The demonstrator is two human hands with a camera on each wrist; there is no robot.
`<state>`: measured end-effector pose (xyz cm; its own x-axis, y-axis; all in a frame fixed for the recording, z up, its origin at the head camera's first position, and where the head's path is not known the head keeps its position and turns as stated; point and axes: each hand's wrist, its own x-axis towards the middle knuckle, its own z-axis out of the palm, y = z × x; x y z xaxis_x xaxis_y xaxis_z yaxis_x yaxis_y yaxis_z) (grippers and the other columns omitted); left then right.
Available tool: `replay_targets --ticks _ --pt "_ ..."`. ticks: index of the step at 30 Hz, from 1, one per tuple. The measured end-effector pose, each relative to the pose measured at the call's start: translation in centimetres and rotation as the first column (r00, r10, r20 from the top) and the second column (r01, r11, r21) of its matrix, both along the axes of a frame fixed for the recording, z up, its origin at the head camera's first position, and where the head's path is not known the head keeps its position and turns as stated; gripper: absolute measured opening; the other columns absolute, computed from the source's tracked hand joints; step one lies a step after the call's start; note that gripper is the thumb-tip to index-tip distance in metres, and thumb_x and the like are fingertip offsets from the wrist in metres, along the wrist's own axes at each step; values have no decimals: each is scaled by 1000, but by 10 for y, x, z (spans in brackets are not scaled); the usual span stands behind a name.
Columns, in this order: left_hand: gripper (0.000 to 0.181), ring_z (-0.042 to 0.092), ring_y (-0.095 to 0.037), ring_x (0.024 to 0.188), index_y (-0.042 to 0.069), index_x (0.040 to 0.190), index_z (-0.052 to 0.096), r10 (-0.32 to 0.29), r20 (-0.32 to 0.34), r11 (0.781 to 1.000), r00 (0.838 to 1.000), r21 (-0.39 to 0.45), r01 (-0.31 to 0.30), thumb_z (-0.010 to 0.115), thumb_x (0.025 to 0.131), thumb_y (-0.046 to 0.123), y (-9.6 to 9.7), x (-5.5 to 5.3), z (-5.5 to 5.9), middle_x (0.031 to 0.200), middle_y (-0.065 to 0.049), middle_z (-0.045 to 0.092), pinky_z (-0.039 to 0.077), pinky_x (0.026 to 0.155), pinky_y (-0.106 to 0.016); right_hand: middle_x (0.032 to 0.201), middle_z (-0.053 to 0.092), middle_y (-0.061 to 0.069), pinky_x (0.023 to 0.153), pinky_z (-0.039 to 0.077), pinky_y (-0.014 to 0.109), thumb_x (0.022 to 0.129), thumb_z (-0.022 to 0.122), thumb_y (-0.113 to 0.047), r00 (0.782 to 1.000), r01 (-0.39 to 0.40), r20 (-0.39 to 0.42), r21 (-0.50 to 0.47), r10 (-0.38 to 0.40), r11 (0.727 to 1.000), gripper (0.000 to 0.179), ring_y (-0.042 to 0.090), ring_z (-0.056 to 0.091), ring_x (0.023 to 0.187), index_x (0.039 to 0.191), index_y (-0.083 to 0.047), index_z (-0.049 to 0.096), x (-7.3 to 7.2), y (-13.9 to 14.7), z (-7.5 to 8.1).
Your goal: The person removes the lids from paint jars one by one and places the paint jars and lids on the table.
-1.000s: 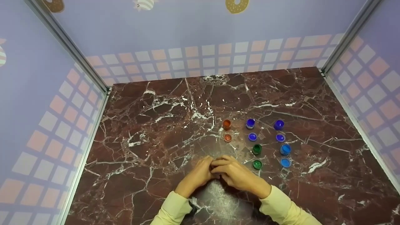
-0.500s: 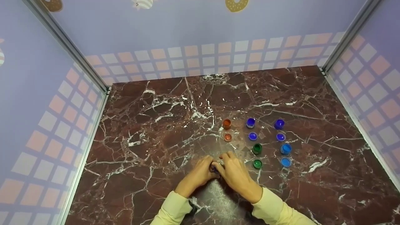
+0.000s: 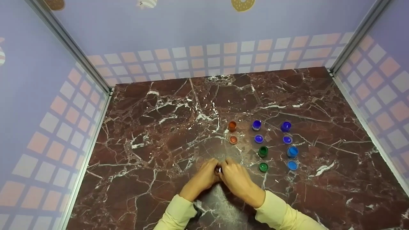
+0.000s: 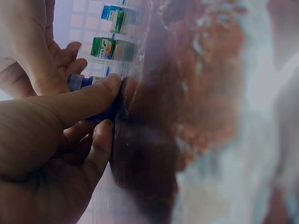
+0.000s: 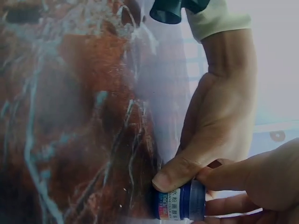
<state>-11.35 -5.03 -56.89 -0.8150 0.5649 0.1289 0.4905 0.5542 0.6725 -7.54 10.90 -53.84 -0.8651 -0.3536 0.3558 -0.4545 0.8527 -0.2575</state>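
Low at the front of the table, both hands meet around a small dark blue paint jar point(image 5: 169, 205) with a printed label. My left hand point(image 3: 204, 175) grips its body, thumb along one side, and keeps it right at the tabletop. At the jar's ridged lid point(image 5: 198, 201) are the fingers of my right hand point(image 3: 238, 179), pinching it. From the head view most of the jar is hidden between the hands. To the right stand a green paint jar point(image 3: 263, 151) and its upturned lid point(image 3: 263, 167), nearest the right hand.
Farther back are an orange jar point(image 3: 232, 126) with its lid point(image 3: 233, 140), and two violet-blue jars point(image 3: 256, 125) with lids in front. A light blue jar point(image 3: 292, 152) and its lid point(image 3: 292, 165) stand farther right. Patterned walls point(image 3: 204, 57) enclose the marble-look table point(image 3: 143, 134).
The right hand first reaches over the jar, then spreads and turns with the fingers loosened, and now closes in on the lid. The left hand stays in place around the jar.
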Motion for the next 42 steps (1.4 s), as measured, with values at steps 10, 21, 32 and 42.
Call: replay_targets --ticks 10,21,32,42 --pt "38 60 -27 87 1 95 60 -18 -51 1000 999 -22 17 86 80 25 0 0 0 92 -9 60 51 80 -40 91 58 9 72 57 41 78 82 2 966 -240 80 -63 245 969 24 27 63 81 98 0 68 -9 15 3" --pt "38 60 -29 92 2 101 61 -11 -51 999 999 -50 9 86 79 20 0 2 1 96 -9 60 49 85 -41 105 65 10 84 57 39 78 83 2 942 -299 133 -94 309 950 28 27 62 96 102 -1 70 -12 18 6" --pt "38 56 -21 84 4 95 60 14 5 1000 1000 -19 -14 89 78 23 1 1 0 89 -3 57 50 79 -38 107 63 11 86 57 36 74 72 17 906 -347 140 -296 400 890 34 26 64 99 104 3 67 -15 32 1" --pt "37 60 -23 94 3 103 64 59 42 997 997 -43 -58 89 78 11 5 7 4 99 -6 62 52 88 -41 111 62 8 88 55 42 76 70 12 915 -181 240 -475 325 861 39 22 64 101 112 0 60 -11 45 -11"
